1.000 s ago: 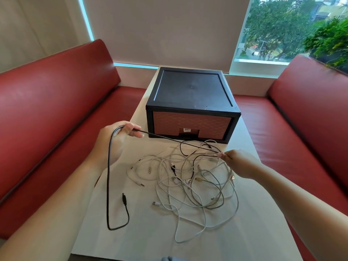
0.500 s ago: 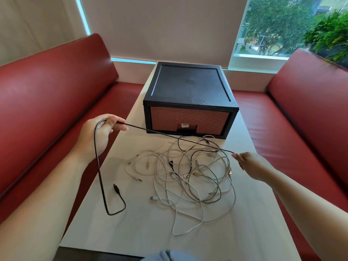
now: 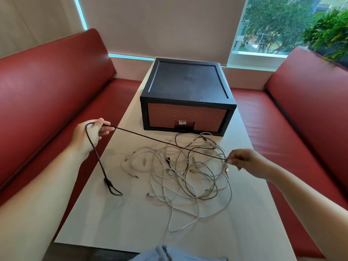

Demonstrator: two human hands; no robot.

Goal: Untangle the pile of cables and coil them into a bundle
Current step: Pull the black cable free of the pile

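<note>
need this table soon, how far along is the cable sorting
Early. No coiled bundle shows yet. In hand: one black cable stretched taut between the left hand and right hand, its plug end on the table. Left: the pile of mostly white cables lies tangled; all coiling remains.

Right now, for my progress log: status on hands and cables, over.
Left hand grips black cable, right hand pinches it, taut above pile. Pile tangled on table. Box behind, clear of hands.

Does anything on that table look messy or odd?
Yes: the pile of cables on the table is a tangled heap of crossing loops. One black cable is stretched taut over it between the left hand and the right hand. Nothing looks damaged.
</note>
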